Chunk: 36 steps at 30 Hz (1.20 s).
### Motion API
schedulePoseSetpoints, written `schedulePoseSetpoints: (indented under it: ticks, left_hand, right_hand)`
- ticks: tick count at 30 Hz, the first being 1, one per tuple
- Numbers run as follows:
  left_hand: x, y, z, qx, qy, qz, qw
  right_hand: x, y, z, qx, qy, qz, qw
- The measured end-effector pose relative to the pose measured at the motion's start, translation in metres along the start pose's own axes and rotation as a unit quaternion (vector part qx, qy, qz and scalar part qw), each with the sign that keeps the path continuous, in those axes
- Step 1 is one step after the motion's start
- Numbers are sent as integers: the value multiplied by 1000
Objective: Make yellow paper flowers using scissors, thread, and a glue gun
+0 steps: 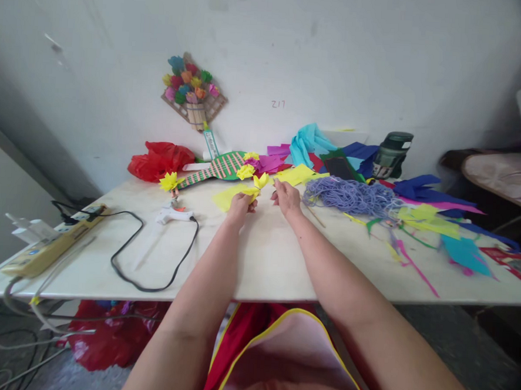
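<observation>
My left hand is closed on a yellow crepe paper sheet, which spreads out to its left over the table. A small yellow paper flower stands just above the gap between my hands, close to the left fingertips. My right hand is beside it with thumb and fingers pinched; what they hold is too small to make out. Behind my hands lies a green board with pinkish strips, with yellow paper flowers at its right end and another yellow flower at its left tip.
A glue gun with a black cord lies left, near a power strip. Purple string, coloured paper and a dark bottle occupy the right. Red plastic sits at the back. A flower decoration leans against the wall.
</observation>
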<state>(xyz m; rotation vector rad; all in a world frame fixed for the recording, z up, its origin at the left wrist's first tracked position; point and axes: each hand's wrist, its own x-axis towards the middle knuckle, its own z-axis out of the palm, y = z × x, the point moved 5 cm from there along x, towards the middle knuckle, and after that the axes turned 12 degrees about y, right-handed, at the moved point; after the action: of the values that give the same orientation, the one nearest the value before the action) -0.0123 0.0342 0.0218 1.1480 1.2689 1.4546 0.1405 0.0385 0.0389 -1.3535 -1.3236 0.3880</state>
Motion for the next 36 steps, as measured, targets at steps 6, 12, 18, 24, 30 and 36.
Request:
schedulePoseSetpoints:
  ticks: [6, 12, 18, 24, 30, 36]
  left_hand:
    - [-6, 0, 5, -36, -49, -48, 997]
    - [-8, 1, 7, -29, -59, -51, 997]
    - [-7, -2, 7, -27, -65, -59, 996]
    - [-5, -5, 7, -29, -68, -76, 994]
    - [-6, -5, 8, -32, -72, -86, 993]
    - [-8, -3, 8, -56, -81, -103, 990]
  right_hand:
    - [3, 4, 7, 232, -32, 105, 967]
    - [2, 1, 9, 293, -50, 142, 944]
    - [3, 1, 7, 335, -42, 137, 931]
    - [4, -2, 6, 351, -40, 115, 929]
    - [3, -4, 3, 327, -23, 127, 936]
    - [5, -2, 4, 363, -17, 143, 921]
